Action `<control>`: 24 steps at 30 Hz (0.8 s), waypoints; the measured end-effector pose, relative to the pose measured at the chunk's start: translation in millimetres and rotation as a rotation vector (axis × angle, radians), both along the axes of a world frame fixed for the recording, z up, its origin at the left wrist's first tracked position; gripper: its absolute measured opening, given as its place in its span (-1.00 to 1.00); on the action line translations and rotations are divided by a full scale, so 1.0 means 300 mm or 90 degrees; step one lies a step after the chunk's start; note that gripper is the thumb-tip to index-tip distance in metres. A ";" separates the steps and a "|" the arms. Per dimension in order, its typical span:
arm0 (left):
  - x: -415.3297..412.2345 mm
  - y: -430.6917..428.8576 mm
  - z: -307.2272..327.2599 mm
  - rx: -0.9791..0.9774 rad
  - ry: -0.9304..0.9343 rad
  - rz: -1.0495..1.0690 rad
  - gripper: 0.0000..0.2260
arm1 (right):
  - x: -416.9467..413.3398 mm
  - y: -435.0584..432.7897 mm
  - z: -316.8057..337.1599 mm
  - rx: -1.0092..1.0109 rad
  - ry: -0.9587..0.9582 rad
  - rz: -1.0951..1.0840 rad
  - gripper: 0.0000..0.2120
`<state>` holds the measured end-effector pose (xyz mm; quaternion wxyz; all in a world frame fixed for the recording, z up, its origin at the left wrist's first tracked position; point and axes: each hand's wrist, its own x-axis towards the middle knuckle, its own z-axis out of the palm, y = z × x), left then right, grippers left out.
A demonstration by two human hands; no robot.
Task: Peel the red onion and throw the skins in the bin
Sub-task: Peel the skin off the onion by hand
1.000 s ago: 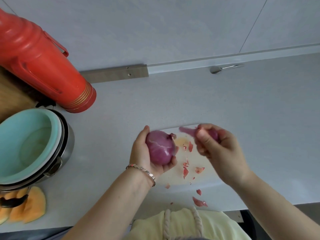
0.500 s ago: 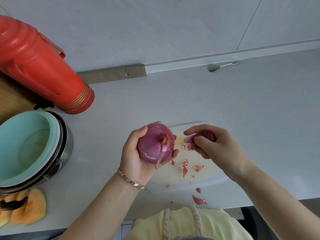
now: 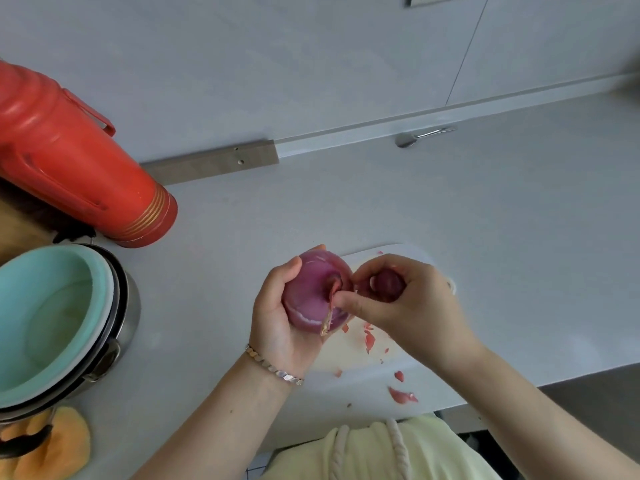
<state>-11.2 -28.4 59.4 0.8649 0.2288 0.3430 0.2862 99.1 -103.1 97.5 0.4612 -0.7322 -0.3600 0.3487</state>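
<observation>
A glossy purple red onion [image 3: 311, 289] is cupped in my left hand [image 3: 277, 313] above the left end of a white cutting board [image 3: 349, 355]. My right hand [image 3: 408, 306] presses against the onion's right side; thumb and forefinger pinch a loose strip of skin [image 3: 329, 317] that hangs down from it. A purple piece of skin [image 3: 386, 282] is tucked inside the right hand's curled fingers. Small pink skin scraps [image 3: 370, 341] lie on the board and on the counter near its front edge [image 3: 401, 394]. No bin is in view.
A red thermos flask [image 3: 69, 168] lies at the left. Below it stands a metal pot [image 3: 128, 327] holding a mint-green bowl [image 3: 52, 317]. An orange cloth [image 3: 52, 445] lies at the bottom left corner. A spoon [image 3: 419, 136] rests by the back wall.
My left hand turned the onion and lifted it slightly. My right hand moved left from the board to the onion and took hold of a skin strip.
</observation>
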 end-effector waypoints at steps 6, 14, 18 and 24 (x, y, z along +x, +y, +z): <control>-0.023 0.019 0.007 0.024 0.015 -0.041 -0.71 | -0.025 0.003 0.007 -0.016 -0.017 -0.003 -0.82; -0.065 0.024 0.017 0.060 0.025 -0.056 -0.76 | -0.081 0.010 0.005 -0.035 -0.085 -0.002 -0.90; -0.079 0.025 0.009 0.090 0.035 -0.064 -0.81 | -0.104 0.009 -0.004 -0.044 -0.134 -0.035 -0.92; -0.050 0.009 0.002 0.093 0.063 -0.016 -0.48 | -0.092 -0.015 -0.005 -0.066 -0.105 -0.055 -0.85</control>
